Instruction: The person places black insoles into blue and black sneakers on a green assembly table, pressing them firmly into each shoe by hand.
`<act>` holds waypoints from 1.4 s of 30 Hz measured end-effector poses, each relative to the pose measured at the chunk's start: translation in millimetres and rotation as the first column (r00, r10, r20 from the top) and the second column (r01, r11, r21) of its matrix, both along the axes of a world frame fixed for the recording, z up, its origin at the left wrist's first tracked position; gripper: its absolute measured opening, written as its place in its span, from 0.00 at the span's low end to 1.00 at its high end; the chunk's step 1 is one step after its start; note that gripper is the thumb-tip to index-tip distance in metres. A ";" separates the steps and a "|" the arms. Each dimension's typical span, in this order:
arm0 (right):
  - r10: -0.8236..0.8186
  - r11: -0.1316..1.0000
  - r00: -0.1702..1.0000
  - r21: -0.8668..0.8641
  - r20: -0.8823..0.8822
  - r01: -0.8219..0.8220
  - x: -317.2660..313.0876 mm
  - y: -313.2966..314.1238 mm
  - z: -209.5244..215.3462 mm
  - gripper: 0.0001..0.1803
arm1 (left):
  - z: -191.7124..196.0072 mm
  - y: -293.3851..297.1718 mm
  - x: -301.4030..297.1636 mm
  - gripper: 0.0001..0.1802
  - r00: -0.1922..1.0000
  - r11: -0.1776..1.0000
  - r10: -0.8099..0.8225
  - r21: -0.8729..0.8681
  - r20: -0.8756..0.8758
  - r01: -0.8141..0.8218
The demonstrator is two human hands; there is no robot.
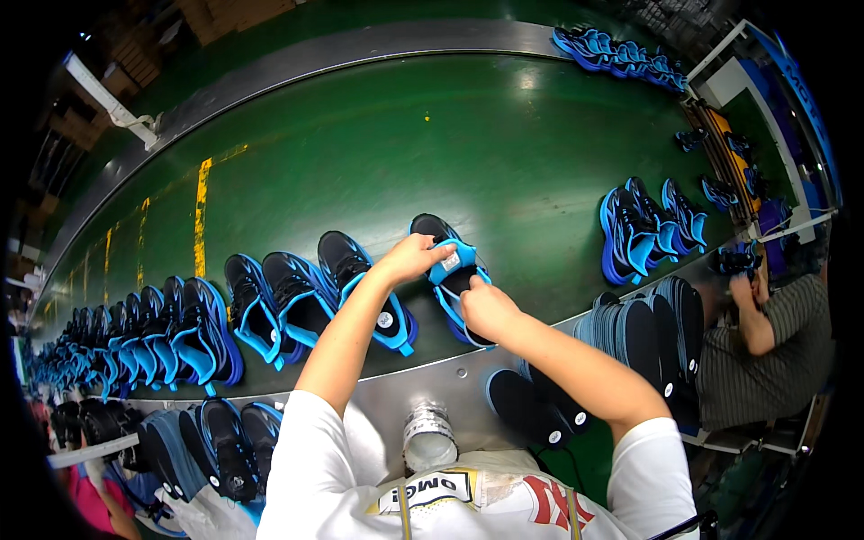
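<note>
A black sneaker (433, 225) with bright blue lining lies in front of me on the green conveyor belt, its toe pointing away. My left hand (412, 259) pinches the light blue tongue, which is pulled up and shows a white label. At the shoe's opening is my right hand (489, 310), curled, with its fingertips down inside the collar; what they hold, if anything, is hidden. Just left of this shoe stands another black and blue sneaker (340, 255) with a round white sticker on the insole inside it.
A long row of similar sneakers (200, 328) lines the belt at left; a few more (630, 225) stand at right. Stacked black insoles (630, 337) and loose insoles (526, 405) lie along the near metal edge, beside a roll of tape (429, 439). A co-worker (765, 351) sits at right.
</note>
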State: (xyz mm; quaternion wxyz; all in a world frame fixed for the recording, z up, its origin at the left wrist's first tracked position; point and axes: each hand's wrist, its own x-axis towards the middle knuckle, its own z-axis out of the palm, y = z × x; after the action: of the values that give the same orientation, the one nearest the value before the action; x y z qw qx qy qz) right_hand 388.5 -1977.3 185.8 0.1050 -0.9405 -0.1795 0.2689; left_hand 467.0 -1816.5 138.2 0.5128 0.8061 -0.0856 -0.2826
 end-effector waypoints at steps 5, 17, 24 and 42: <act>0.006 0.993 0.948 -0.115 0.317 0.033 -18.7 7.2 24.2 0.18 | 5.3 -7.5 -19.5 0.27 0.984 0.979 0.171 -0.127 0.058 -0.163; 0.101 0.994 0.966 -0.059 0.237 -0.090 -14.5 1.7 -20.1 0.08 | -3.6 -18.8 -31.3 0.23 0.959 0.948 0.281 -0.171 0.045 -0.270; 0.151 0.956 0.978 -0.271 0.142 -0.109 -0.6 10.8 -32.1 0.09 | 9.8 -15.0 -34.8 0.24 0.959 0.968 0.197 0.114 0.204 -0.224; 0.461 0.671 0.805 -0.448 -0.373 -0.591 29.5 -1.1 -29.6 0.16 | 4.4 -35.5 -36.1 0.19 0.334 0.889 -0.203 0.316 0.920 -0.331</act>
State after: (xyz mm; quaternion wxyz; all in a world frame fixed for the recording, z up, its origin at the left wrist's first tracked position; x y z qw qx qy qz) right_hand 417.9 -1978.4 156.2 -0.2288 -0.7997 -0.3472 0.4332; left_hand 430.9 -1851.9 142.6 0.1768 0.9163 -0.2639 0.2439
